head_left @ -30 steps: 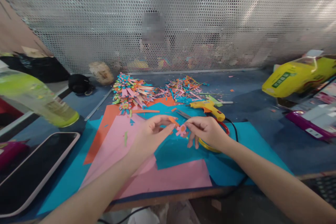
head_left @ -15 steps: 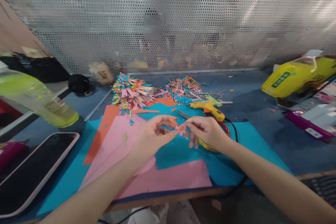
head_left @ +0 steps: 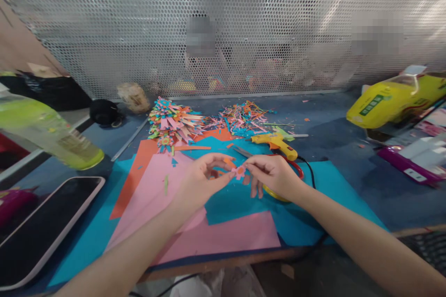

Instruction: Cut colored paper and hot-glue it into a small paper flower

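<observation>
Between both hands, above the table's middle, sits a small pink paper flower (head_left: 239, 171) with an orange centre. My right hand (head_left: 275, 175) pinches its right side with thumb and forefinger. My left hand (head_left: 200, 181) curls in from the left, its fingertips touching the flower and an orange paper scrap (head_left: 228, 161). Under the hands lie pink paper sheets (head_left: 209, 234) on blue paper (head_left: 331, 185). A yellow glue gun (head_left: 275, 143) rests just behind my right hand.
Piles of coloured paper flowers (head_left: 170, 123) and cuttings (head_left: 240, 118) lie behind. A phone (head_left: 45, 227) and a green bottle (head_left: 45, 132) are at the left, a yellow bag (head_left: 393, 100) and a purple box (head_left: 411, 167) at the right. A perforated metal screen (head_left: 223, 23) closes the back.
My two hands have closed in slightly on the flower; my left fingertips now touch it. Nothing else on the table has moved.
</observation>
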A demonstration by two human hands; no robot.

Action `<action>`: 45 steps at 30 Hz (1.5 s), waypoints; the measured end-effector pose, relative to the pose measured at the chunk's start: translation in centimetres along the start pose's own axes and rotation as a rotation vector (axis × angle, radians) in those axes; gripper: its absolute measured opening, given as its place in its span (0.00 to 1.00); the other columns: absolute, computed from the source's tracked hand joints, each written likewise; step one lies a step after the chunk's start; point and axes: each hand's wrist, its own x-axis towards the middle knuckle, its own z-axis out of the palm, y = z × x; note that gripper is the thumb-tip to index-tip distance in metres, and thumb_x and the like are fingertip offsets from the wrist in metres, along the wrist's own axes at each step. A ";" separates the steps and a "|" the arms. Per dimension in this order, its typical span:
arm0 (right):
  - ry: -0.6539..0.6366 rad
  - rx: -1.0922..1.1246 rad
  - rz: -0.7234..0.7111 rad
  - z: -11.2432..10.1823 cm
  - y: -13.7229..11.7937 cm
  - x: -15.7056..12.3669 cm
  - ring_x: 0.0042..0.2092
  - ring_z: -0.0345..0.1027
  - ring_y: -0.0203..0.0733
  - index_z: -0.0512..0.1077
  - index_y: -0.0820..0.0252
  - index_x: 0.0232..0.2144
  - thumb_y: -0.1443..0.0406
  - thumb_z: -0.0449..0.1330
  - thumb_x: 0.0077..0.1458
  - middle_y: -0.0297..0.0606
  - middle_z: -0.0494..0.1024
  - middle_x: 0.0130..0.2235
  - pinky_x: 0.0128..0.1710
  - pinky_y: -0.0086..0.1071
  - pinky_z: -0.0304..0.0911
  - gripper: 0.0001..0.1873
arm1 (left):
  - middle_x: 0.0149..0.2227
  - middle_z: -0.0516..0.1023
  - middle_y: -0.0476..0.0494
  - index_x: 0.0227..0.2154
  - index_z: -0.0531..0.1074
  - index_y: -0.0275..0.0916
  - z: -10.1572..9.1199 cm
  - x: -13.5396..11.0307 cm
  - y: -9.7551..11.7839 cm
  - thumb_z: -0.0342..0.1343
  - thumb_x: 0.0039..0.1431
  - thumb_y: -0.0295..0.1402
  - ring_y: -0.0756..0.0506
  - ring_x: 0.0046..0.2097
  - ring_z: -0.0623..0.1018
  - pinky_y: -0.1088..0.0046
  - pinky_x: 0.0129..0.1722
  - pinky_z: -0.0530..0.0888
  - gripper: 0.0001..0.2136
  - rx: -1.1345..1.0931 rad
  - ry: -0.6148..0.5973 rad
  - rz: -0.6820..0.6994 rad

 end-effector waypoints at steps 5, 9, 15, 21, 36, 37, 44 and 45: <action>0.002 0.000 0.004 0.0 0.0 0.0 0.19 0.69 0.34 0.68 0.60 0.32 0.56 0.49 0.55 0.33 0.73 0.25 0.14 0.23 0.64 0.15 | 0.34 0.76 0.43 0.32 0.70 0.37 0.0 0.1 -0.1 0.59 0.45 0.33 0.47 0.36 0.75 0.73 0.33 0.70 0.10 -0.008 0.004 -0.006; 0.002 -0.003 0.011 0.0 0.1 0.0 0.19 0.69 0.33 0.68 0.60 0.32 0.55 0.49 0.55 0.33 0.73 0.25 0.13 0.23 0.64 0.15 | 0.36 0.76 0.42 0.32 0.70 0.37 0.0 0.0 0.0 0.58 0.46 0.33 0.47 0.36 0.75 0.73 0.33 0.71 0.09 0.031 -0.006 0.009; 0.000 0.027 -0.004 0.1 -0.3 -0.1 0.19 0.69 0.33 0.68 0.61 0.32 0.57 0.50 0.55 0.33 0.72 0.25 0.14 0.23 0.64 0.14 | 0.34 0.76 0.42 0.36 0.69 0.37 -0.3 -0.1 0.1 0.57 0.47 0.34 0.45 0.38 0.76 0.71 0.34 0.72 0.11 0.037 -0.012 -0.015; 0.004 0.061 -0.021 0.1 -0.1 0.0 0.19 0.69 0.32 0.68 0.62 0.32 0.58 0.54 0.53 0.33 0.73 0.25 0.13 0.22 0.63 0.12 | 0.34 0.77 0.42 0.36 0.70 0.37 -0.1 0.0 0.2 0.59 0.45 0.34 0.45 0.38 0.76 0.70 0.35 0.72 0.14 -0.010 -0.008 -0.050; -0.062 0.332 0.038 0.1 -0.2 0.3 0.18 0.70 0.37 0.64 0.64 0.27 0.57 0.58 0.49 0.35 0.75 0.23 0.11 0.23 0.62 0.14 | 0.31 0.76 0.46 0.31 0.70 0.37 0.6 0.1 -0.1 0.62 0.41 0.33 0.48 0.35 0.75 0.73 0.35 0.72 0.12 -0.175 0.030 -0.081; -0.071 0.338 0.039 0.1 -0.1 0.3 0.18 0.70 0.37 0.64 0.63 0.27 0.57 0.58 0.49 0.35 0.75 0.24 0.11 0.23 0.62 0.14 | 0.30 0.76 0.46 0.31 0.70 0.36 0.6 0.1 -0.1 0.62 0.41 0.33 0.48 0.34 0.76 0.72 0.35 0.72 0.12 -0.174 0.035 -0.086; 0.001 0.127 0.004 -0.9 -0.6 0.2 0.20 0.70 0.36 0.64 0.61 0.32 0.57 0.53 0.53 0.35 0.74 0.27 0.14 0.26 0.64 0.12 | 0.30 0.77 0.46 0.29 0.70 0.36 0.3 0.1 0.0 0.62 0.41 0.36 0.47 0.33 0.76 0.71 0.34 0.74 0.12 -0.157 0.067 -0.103; 0.059 0.052 -0.017 -1.4 -0.7 0.2 0.20 0.70 0.36 0.64 0.61 0.32 0.57 0.52 0.53 0.35 0.74 0.28 0.14 0.26 0.63 0.12 | 0.31 0.77 0.46 0.29 0.70 0.37 0.2 0.1 -0.2 0.61 0.43 0.37 0.47 0.34 0.77 0.72 0.32 0.74 0.12 -0.150 0.066 -0.103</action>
